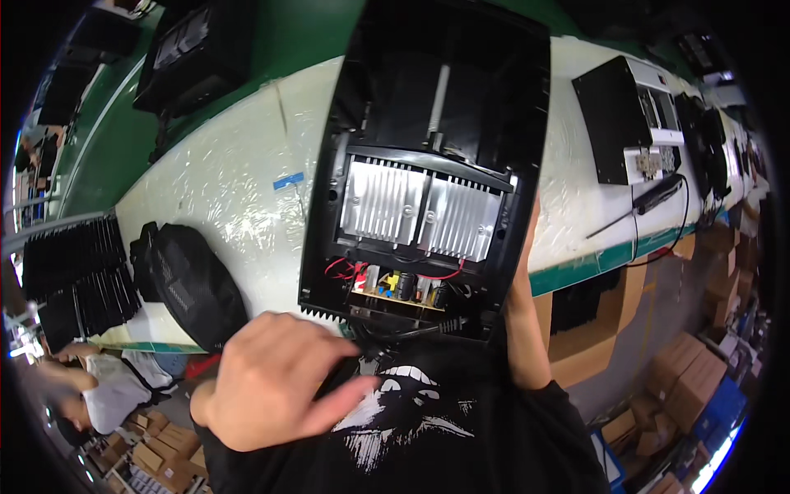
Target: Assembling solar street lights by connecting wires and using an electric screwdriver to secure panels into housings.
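A large black open housing [531, 123] stands in front of me, its lower end close to my chest. Inside it sit two silver finned heat sinks [380, 202], and below them a circuit board [399, 303] with small parts and red wires [341, 267]. A black cable [411, 331] lies along the lower end. My left hand [276, 383] hovers by the housing's lower left corner, thumb apart from the forefinger, with nothing seen in it. Against the right side rests my right hand [533, 222]; the housing hides its fingers.
The bench [222, 189] has a clear film over it and a blue tape strip [288, 181]. On the left lie a black mesh-covered part [193, 284] and black finned parts [78, 267]. A screwdriver-like tool [658, 195] and cord lie right. An open carton [597, 329] stands below; a person [115, 387] is lower left.
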